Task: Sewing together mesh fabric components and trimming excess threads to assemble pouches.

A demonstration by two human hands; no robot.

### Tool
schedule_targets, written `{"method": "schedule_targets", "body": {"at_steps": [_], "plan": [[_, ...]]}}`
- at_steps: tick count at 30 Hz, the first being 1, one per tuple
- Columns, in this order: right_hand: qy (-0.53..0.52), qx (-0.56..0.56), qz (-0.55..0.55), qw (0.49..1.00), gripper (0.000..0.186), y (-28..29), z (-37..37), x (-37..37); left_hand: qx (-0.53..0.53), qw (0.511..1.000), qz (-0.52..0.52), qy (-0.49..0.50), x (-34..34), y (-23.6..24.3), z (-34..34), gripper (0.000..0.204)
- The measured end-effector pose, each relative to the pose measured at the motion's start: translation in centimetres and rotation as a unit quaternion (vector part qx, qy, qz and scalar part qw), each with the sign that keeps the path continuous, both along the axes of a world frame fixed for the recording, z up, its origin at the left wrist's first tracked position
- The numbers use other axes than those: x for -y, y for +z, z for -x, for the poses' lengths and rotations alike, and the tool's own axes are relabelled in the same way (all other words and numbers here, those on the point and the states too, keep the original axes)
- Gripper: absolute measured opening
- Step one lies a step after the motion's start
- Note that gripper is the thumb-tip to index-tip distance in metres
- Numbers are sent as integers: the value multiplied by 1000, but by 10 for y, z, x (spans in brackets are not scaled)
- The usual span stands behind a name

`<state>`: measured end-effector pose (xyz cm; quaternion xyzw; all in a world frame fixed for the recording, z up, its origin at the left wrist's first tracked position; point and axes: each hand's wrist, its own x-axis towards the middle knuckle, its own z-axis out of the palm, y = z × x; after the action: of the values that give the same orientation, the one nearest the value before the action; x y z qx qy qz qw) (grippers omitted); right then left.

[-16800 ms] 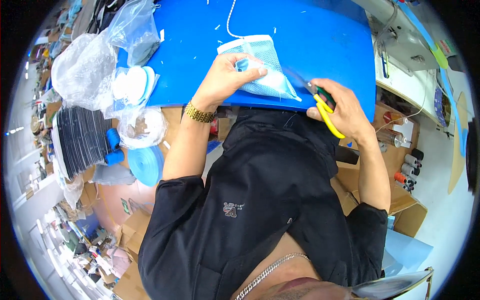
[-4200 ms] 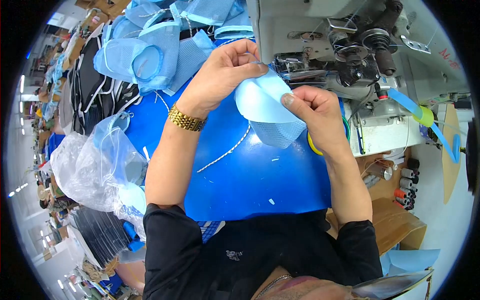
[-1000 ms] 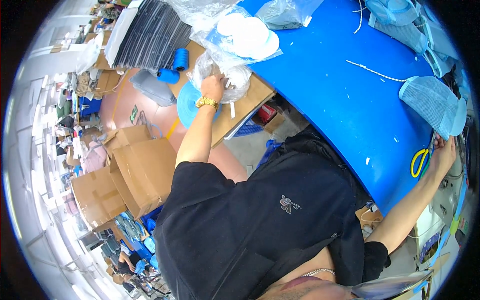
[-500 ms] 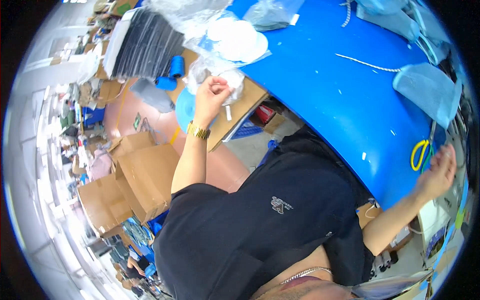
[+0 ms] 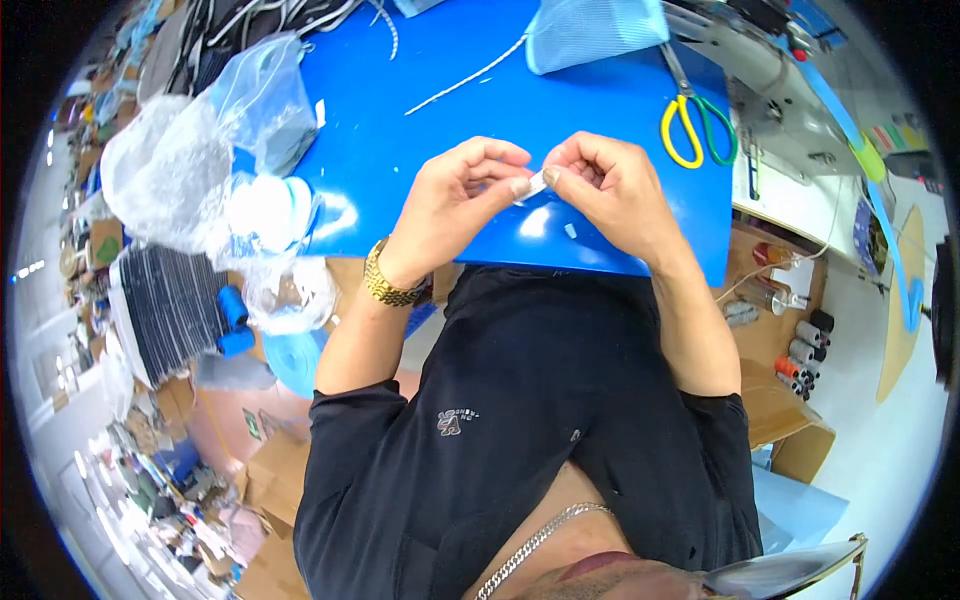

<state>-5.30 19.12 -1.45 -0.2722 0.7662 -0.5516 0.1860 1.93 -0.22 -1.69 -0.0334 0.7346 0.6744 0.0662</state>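
Observation:
My left hand (image 5: 462,200), a gold watch on its wrist, pinches one end of a small white label-like strip (image 5: 534,187). The other end sits between the thumb and fingers of my right hand (image 5: 615,195). Both hands are closed just above the near part of the blue tabletop (image 5: 385,180). Scissors (image 5: 683,112) with one yellow and one green handle lie to the right, beyond my right hand. Their blade tips reach toward a light blue mesh piece (image 5: 597,38), from which a pale braided cord (image 5: 465,83) trails left.
Clear plastic bags (image 5: 165,170) and round white pieces (image 5: 268,212) lie at the table's left. Below them are a light blue roll (image 5: 293,358) and blue thread spools (image 5: 233,306). A sewing machine (image 5: 745,65) stands at the right. Cardboard boxes (image 5: 275,480) are lower left.
My left hand has come from the plastic bag on the left to the table in front of me. My right hand has moved away from the scissors; both hands now meet at the white strip.

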Motion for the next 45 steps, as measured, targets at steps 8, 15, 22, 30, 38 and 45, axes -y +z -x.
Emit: {"method": "schedule_targets", "body": {"at_steps": [8,15,22,30,38,45], "plan": [[-107,118,166,973,11,-14,10,-9,-23,996,72,-46,-15,14,27,19],[-159,96,185,965,15,10,33,-31,-182,947,259,-60,-15,72,75,12],[-306,14,151,940,30,19,110,-45,-498,757,385,-175,-38,119,163,11],[-266,50,101,957,33,4,146,-12,-316,815,460,-157,-39,104,213,18],[-278,35,150,948,29,-6,143,-8,-117,928,242,-259,-15,80,260,24],[-260,30,143,954,25,2,141,-9,-97,924,275,-246,-13,78,264,18]]}}
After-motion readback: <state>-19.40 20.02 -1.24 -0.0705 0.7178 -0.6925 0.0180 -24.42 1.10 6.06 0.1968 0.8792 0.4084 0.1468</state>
